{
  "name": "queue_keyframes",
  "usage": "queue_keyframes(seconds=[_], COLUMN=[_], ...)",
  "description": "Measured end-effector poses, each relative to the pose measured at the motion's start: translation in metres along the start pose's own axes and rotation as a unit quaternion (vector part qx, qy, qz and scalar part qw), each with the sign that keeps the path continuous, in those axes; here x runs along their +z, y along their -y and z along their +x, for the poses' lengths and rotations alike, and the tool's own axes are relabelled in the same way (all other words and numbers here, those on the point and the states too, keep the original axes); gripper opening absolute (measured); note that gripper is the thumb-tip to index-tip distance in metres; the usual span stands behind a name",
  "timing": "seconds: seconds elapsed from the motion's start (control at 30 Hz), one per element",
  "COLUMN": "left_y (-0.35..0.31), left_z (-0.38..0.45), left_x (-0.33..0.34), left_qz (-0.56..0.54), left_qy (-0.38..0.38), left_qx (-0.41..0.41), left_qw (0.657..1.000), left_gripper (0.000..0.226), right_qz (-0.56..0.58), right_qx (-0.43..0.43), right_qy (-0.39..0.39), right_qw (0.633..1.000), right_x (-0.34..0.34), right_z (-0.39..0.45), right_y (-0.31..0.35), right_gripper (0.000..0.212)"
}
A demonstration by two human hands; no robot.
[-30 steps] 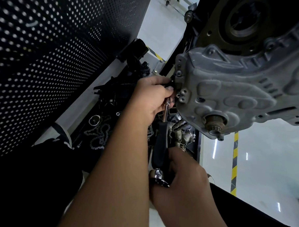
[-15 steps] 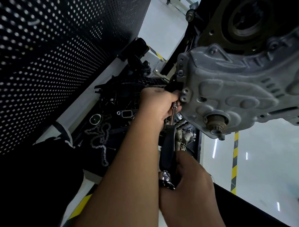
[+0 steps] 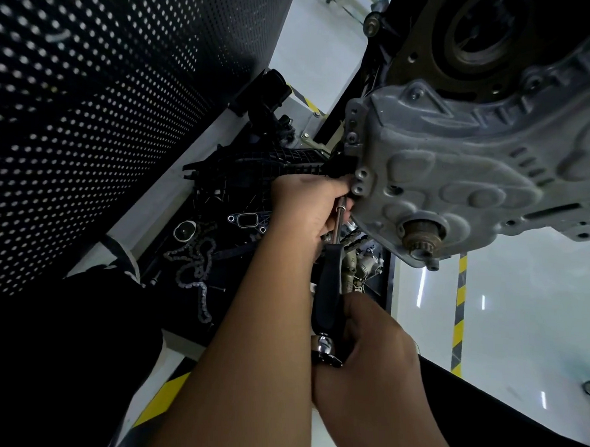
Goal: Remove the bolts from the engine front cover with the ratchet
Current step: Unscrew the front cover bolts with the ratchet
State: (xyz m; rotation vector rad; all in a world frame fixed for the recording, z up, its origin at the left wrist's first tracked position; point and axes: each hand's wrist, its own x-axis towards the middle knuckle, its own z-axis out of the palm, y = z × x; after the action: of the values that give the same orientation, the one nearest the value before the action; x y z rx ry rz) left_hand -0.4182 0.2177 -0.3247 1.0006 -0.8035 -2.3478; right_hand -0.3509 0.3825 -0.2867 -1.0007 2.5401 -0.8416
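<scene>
The grey cast front cover (image 3: 457,183) of the engine hangs at the upper right, with a rusty crank stub (image 3: 421,240) at its lower edge. A ratchet with a black handle (image 3: 329,289) and a thin chrome shank (image 3: 337,221) points up to the cover's lower left corner. My left hand (image 3: 308,207) is curled round the ratchet's top end against the cover, hiding the socket and the bolt. My right hand (image 3: 372,348) grips the lower end of the handle near its chrome knob (image 3: 323,348).
A black perforated panel (image 3: 89,113) fills the left. Below the engine a dark tray (image 3: 389,281) holds a timing chain (image 3: 196,273), black plastic parts (image 3: 255,167) and metal pieces. Yellow-black floor tape (image 3: 458,315) runs at the right.
Both hands and the ratchet have shifted right and slightly down along the cover's corner; the handle has swung a little towards the right.
</scene>
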Motion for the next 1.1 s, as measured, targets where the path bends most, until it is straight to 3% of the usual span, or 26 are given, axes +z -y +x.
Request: queue_keyframes(seconds=[0.33,0.6,0.77,1.1], left_y=[-0.007,0.005,0.011,0.011], left_z=[-0.001,-0.002,-0.003,-0.009], left_x=[0.004,0.005,0.007,0.008], left_qz=[-0.007,-0.002,-0.037,-0.085], left_qy=[-0.030,-0.010,-0.013,-0.006], left_qx=[0.003,0.015,0.016,-0.013], left_qw=[1.000,1.000,0.999,0.996], left_gripper=[0.010,0.014,0.004,0.008], right_qz=[-0.008,-0.018,-0.031,-0.028], right_qx=[0.000,0.019,0.001,0.010], right_qy=[0.003,0.011,-0.001,0.016], right_qw=[1.000,1.000,1.000,0.999], right_x=[0.001,0.002,-0.001,-0.007], right_z=[-0.001,-0.006,-0.006,-0.005], right_y=[0.000,-0.006,-0.010,-0.012], right_gripper=[0.027,0.024,0.027,0.029])
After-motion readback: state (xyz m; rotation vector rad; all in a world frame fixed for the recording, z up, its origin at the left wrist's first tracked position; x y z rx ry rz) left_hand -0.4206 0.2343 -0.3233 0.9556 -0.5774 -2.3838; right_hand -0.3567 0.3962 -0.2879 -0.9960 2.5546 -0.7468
